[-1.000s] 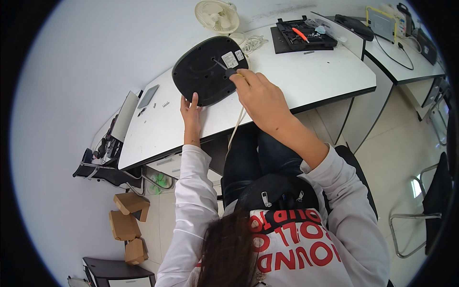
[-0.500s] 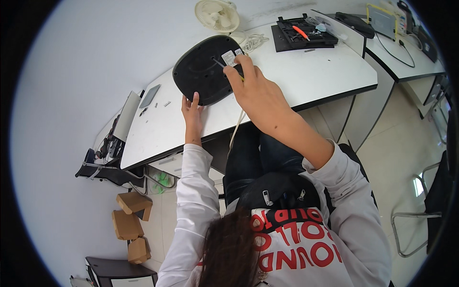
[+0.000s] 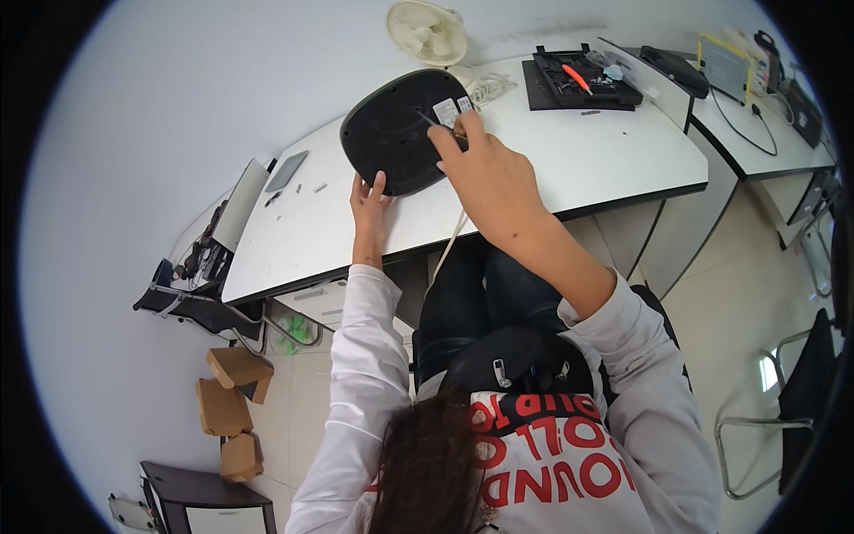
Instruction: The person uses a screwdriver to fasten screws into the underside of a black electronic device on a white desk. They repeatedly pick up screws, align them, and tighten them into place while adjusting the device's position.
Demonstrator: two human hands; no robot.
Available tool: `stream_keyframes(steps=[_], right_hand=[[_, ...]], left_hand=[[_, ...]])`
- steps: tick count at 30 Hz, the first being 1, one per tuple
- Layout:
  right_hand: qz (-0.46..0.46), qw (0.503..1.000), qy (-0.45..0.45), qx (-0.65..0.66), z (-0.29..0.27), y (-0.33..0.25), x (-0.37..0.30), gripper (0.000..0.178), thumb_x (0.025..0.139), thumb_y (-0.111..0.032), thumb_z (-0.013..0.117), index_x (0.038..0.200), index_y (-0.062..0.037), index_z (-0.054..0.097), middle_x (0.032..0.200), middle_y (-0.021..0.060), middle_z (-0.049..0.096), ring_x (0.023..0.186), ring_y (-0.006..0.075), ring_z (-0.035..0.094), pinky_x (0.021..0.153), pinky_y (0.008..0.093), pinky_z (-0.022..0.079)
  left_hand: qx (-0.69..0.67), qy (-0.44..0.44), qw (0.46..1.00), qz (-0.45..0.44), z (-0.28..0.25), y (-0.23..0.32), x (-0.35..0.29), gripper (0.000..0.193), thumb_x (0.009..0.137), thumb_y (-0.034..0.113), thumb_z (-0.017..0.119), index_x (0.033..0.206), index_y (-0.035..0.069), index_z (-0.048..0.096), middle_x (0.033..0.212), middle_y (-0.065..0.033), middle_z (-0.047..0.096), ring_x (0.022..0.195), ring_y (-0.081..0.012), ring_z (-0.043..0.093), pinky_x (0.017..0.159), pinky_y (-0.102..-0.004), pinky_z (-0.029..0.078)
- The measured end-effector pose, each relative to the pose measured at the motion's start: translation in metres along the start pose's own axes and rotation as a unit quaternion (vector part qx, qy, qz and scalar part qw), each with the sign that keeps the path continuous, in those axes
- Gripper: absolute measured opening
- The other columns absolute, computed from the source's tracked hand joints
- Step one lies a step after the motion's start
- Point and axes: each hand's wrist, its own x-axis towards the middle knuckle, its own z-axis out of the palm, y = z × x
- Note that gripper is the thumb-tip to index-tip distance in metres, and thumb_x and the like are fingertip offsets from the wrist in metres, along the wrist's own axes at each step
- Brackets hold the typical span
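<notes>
The black rounded base [image 3: 378, 133] of a desk fan is tipped up on the white table, its underside toward me. Screw holes dot its rim and middle, and pale labels sit at its right. The cream fan head [image 3: 427, 33] shows behind it. My left hand [image 3: 369, 214] grips the base's lower edge, thumb on the underside, other fingers partly hidden. My right hand [image 3: 498, 182] is closed around a screwdriver [image 3: 427, 117], whose thin shaft points into a hole near the middle of the base. Most of its handle is hidden by my fingers.
A black tool case [image 3: 587, 78] with orange-handled pliers [image 3: 576, 79] lies at the back right. Coiled white cord [image 3: 489, 87] rests behind the base. Small metal pieces [image 3: 319, 188] and a grey flat tablet-like thing [image 3: 287, 170] lie at the left. A pale cord [image 3: 451, 242] hangs over the front edge.
The whole view has shifted slightly, so the table and fan sit a little farther right. My hands keep their places on the base and the screwdriver, its tip still at the same hole.
</notes>
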Motion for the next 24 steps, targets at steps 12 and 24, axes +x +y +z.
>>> stream_keyframes(steps=[12,24], right_hand=[[0.011,0.998,0.036,-0.051,-0.004,-0.001,0.011,0.020,0.090,-0.025,0.054,0.097,-0.0068,0.054,0.089,0.0156,0.057,0.062,0.0305,0.064,0.054,0.0367,0.052],[-0.043,0.998,-0.040,-0.030,-0.017,-0.008,0.011,0.039,0.081,-0.003,0.056,0.119,-0.0082,0.049,0.105,0.0152,0.053,0.082,0.0295,0.061,0.068,0.0373,0.051]], left_hand=[[-0.042,0.007,0.999,0.028,0.003,-0.006,0.000,0.059,0.083,0.022,0.069,0.134,0.009,0.042,0.108,-0.0078,0.061,0.090,-0.0144,0.058,0.069,-0.0285,0.045],[-0.057,0.022,0.998,0.013,0.004,0.002,-0.005,0.058,0.085,0.018,0.067,0.135,0.006,0.040,0.114,-0.0089,0.057,0.099,-0.0172,0.058,0.081,-0.0317,0.049]])
